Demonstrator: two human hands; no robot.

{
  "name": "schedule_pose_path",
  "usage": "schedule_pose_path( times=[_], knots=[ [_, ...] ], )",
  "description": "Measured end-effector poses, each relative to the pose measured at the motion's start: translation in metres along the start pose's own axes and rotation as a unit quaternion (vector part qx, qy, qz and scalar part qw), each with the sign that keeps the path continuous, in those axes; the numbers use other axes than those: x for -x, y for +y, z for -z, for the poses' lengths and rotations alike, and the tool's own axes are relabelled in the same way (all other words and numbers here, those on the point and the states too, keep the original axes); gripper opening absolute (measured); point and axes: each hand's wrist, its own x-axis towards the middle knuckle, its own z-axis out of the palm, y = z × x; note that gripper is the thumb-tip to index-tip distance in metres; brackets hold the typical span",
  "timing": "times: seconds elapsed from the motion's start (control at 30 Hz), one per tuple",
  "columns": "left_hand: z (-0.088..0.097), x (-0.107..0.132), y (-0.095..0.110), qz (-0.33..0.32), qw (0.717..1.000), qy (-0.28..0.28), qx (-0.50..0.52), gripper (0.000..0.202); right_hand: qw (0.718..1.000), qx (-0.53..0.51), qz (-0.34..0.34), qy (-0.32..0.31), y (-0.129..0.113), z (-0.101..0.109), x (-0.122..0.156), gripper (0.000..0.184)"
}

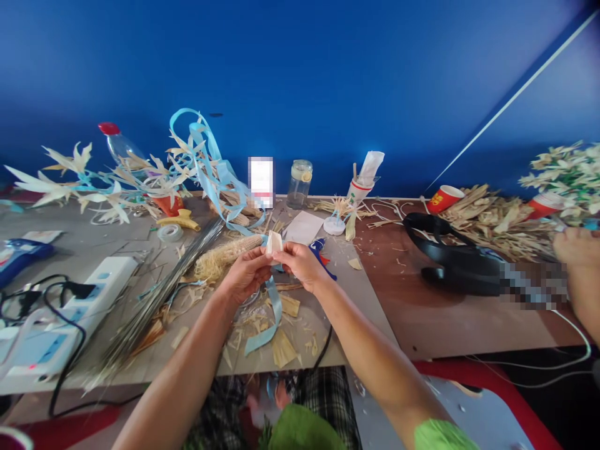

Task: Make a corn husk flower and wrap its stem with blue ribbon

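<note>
Above the cardboard-covered table, my left hand and my right hand meet, fingertips pinching a small pale piece of corn husk between them. Both hands are closed on it. Light blue ribbon hangs beneath the fingers and curls onto the table. Just left of my left hand lies a corn cob with tangled silk. Next to my right hand is a blue tool, partly hidden. Husk scraps are scattered below my wrists.
Thin wires and a power strip lie left. Husk flowers and looped ribbon stand behind. A glass jar, a white cup, a black headset-like object and another person's hand are further right.
</note>
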Motion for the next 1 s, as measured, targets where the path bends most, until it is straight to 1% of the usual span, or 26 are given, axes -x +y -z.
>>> schedule_pose_path(
  times=[0.17, 0.3, 0.5, 0.7, 0.87, 0.93, 1.0],
  knots=[
    [-0.001, 0.001, -0.001, -0.001, 1.0, -0.008, -0.005, 0.025, 1.0, 0.01, -0.004, -0.002, 0.003, 0.001, -0.001, 0.026],
    [-0.005, 0.002, -0.001, 0.004, 1.0, 0.005, -0.018, 0.026, 0.999, 0.04, 0.002, 0.009, 0.005, 0.002, -0.002, 0.021],
    [-0.002, 0.001, -0.001, 0.006, 1.0, 0.0, -0.017, 0.025, 0.998, 0.061, 0.009, 0.009, 0.007, 0.003, -0.004, 0.022],
    [0.0, 0.001, -0.001, 0.012, 1.0, -0.014, -0.018, 0.024, 0.993, 0.112, 0.045, -0.012, 0.011, 0.006, -0.006, 0.024],
    [-0.001, 0.002, -0.001, 0.008, 1.0, -0.013, -0.026, 0.022, 0.982, 0.164, 0.087, -0.014, 0.012, 0.006, -0.005, 0.021],
    [-0.002, 0.004, 0.0, 0.006, 1.0, -0.011, -0.025, 0.022, 0.978, 0.184, 0.093, -0.011, 0.014, 0.006, -0.005, 0.02],
    [-0.003, 0.006, 0.001, 0.001, 0.999, -0.025, -0.02, 0.023, 0.977, 0.195, 0.087, -0.001, 0.016, 0.007, -0.006, 0.018]
  ],
)
